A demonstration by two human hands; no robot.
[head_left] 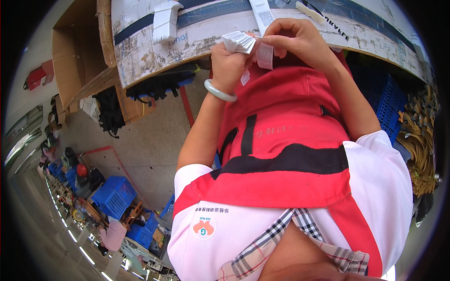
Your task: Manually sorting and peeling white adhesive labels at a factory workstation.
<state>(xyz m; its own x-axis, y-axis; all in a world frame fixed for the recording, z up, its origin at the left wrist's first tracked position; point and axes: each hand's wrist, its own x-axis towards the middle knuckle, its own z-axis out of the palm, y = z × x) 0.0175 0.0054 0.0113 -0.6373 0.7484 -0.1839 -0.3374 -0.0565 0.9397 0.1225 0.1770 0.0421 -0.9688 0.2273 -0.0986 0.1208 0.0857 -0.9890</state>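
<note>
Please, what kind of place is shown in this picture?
Probably a factory floor or packing workshop. The left hand holds a stack of white paper tags over a worn worktable, with a cardboard box and blue plastic crates nearby.

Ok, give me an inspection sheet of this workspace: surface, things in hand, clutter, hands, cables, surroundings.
Surface: worn white table, scuffed, dark stripe.
Job's things: fanned stack of white tags; single white tag.
Clutter: pile of white tags and white strip on the table.
Grippers: left hand grips the stack; right hand pinches the single tag.
Cables: nothing seen.
Surroundings: cardboard box, blue crates, concrete floor.
</note>
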